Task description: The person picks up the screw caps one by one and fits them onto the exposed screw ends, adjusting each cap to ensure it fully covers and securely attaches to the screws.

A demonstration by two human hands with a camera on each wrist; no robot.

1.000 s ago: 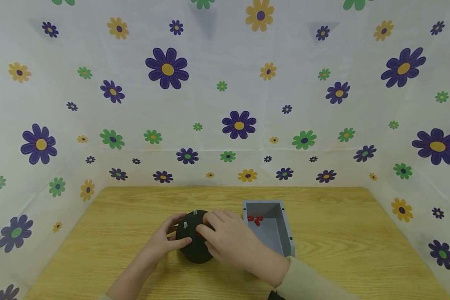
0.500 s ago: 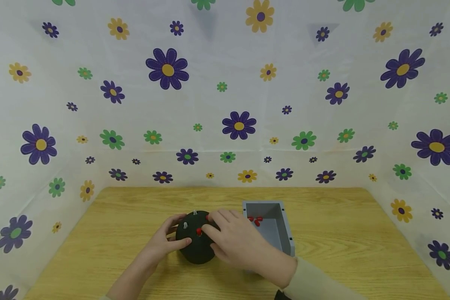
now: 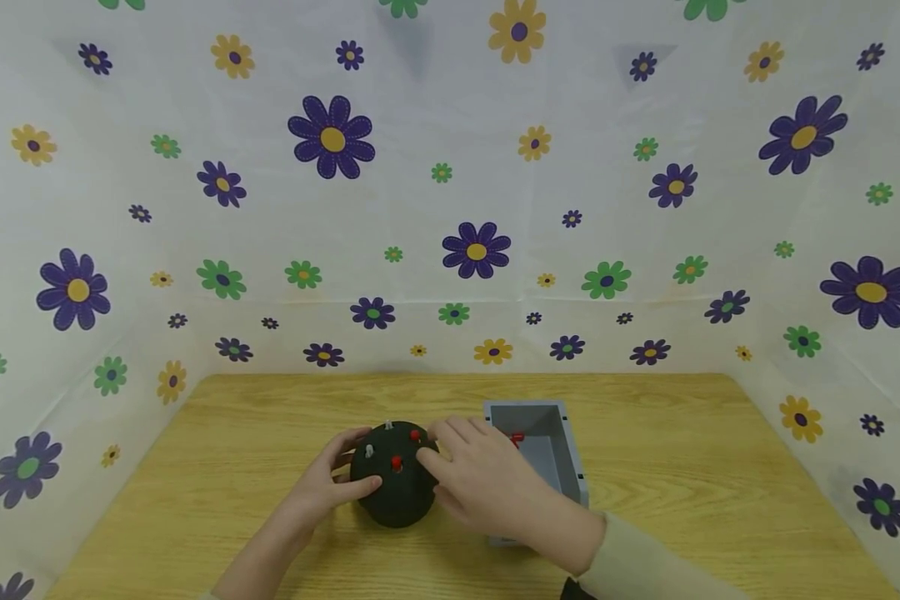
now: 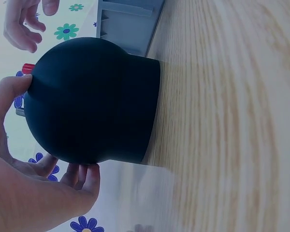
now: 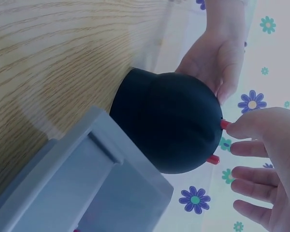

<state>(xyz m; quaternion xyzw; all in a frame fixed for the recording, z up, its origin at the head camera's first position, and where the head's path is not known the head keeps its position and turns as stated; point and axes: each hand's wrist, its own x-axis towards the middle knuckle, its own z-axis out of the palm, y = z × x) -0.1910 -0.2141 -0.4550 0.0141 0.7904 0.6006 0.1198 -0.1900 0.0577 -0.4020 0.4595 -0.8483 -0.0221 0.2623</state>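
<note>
In the head view a rounded black dome [image 3: 401,496] stands on the wooden table. My left hand [image 3: 330,479] holds its left side, thumb on the near top and fingers behind; the left wrist view shows the fingertips beneath its curve. Two small red caps [image 3: 397,462] stick out of the dome's top. Bare grey pegs [image 3: 369,451], threaded in the left wrist view [image 4: 20,111], stand to their left. My right hand [image 3: 483,483] hovers just right of the dome with loosely bent fingers and nothing seen between them. In the right wrist view its thumb overlaps a red cap [image 5: 225,124].
A grey bin [image 3: 562,454] stands right of the dome, partly behind my right forearm. Loose red caps [image 3: 518,437] lie inside it, some hidden by the hand. A white flower-print sheet [image 3: 420,183] surrounds the wooden table [image 3: 682,467].
My right hand has let go of a red cap and drawn off to the right, uncovering two red caps on the dome. The left hand keeps its hold.
</note>
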